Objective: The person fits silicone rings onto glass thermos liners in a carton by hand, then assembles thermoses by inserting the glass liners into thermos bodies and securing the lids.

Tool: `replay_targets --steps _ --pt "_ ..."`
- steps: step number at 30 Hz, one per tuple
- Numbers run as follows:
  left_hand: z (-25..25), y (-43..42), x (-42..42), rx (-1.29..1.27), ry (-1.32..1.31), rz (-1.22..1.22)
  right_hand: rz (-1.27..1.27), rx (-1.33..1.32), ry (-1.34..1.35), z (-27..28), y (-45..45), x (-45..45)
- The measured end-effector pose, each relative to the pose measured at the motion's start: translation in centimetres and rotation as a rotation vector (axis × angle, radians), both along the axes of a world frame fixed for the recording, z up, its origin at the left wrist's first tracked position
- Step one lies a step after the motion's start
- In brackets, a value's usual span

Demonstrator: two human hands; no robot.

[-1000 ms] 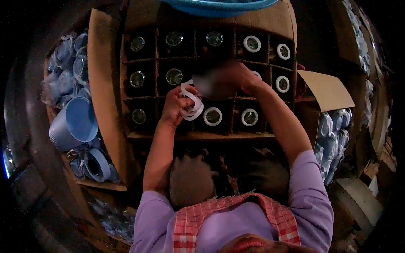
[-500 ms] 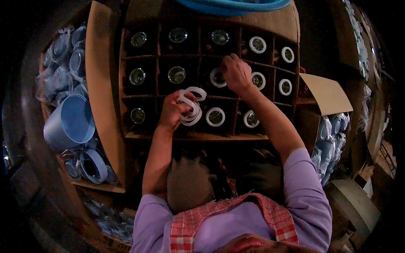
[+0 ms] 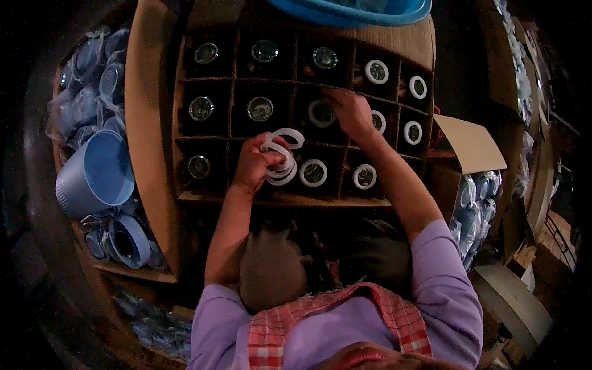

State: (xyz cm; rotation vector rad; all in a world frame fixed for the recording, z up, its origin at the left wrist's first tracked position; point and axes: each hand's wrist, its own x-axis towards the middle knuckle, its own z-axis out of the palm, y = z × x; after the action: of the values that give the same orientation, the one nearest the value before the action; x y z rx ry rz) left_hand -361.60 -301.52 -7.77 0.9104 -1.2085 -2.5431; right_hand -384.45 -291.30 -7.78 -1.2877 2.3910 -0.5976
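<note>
My left hand (image 3: 254, 165) is closed around several white rings (image 3: 280, 174), which hang loosely together above the front row of a divided cardboard box (image 3: 283, 201). My right hand (image 3: 353, 115) reaches into a middle-row compartment, its curled fingers at the edge of a white ring (image 3: 321, 123) there; the fingertips are partly lost in shadow. Round glass tops show in the compartments. Some are bare, like a glass (image 3: 260, 109) on the left side; others to the right carry a white ring, like a ringed glass (image 3: 313, 173) near the front.
A blue basin (image 3: 382, 18) rests at the box's far edge. On the left, a carton (image 3: 151, 142) holds bluish plastic-wrapped parts and a large pale blue bucket-shaped piece (image 3: 95, 176). Another open carton (image 3: 472, 145) with wrapped parts stands at right.
My right hand has dipped lower into the middle compartment, and the ring there now looks darker and more shaded. My left hand keeps its hold on the rings. The view has shifted slightly.
</note>
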Motion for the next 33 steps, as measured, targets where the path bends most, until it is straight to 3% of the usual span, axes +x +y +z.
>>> replay_targets --steps 1,4,10,16,22,25,28,31,33 --pt "0.0 -0.1 0.1 -0.003 -0.021 -0.002 0.003 -0.060 -0.013 0.3 0.2 0.4" --pt "-0.2 -0.2 0.5 -0.044 -0.059 -0.017 0.349 -0.084 0.139 0.6 1.3 1.5" --pt "0.2 -0.4 0.5 0.032 -0.047 0.010 0.340 0.074 -0.161 2.6 0.8 0.2" --pt "0.0 -0.4 0.7 -0.037 -0.054 0.002 0.502 0.366 0.052 3.0 0.2 0.9" --pt "0.1 -0.5 0.6 0.007 -0.040 0.005 0.457 0.321 0.353 1.9 1.3 3.5" --pt "0.5 -0.5 0.6 -0.017 -0.076 0.034 0.463 0.105 0.302 0.4 2.1 2.8" --pt "-0.1 -0.5 1.0 -0.042 -0.085 0.007 0.404 0.096 0.187 1.0 1.7 2.8" --pt "0.0 -0.5 1.2 -0.046 -0.069 0.005 0.382 0.061 0.249 0.5 1.8 2.8" --pt "-0.2 -0.6 1.3 -0.014 -0.024 0.005 0.350 0.193 0.176 1.8 1.0 3.2"
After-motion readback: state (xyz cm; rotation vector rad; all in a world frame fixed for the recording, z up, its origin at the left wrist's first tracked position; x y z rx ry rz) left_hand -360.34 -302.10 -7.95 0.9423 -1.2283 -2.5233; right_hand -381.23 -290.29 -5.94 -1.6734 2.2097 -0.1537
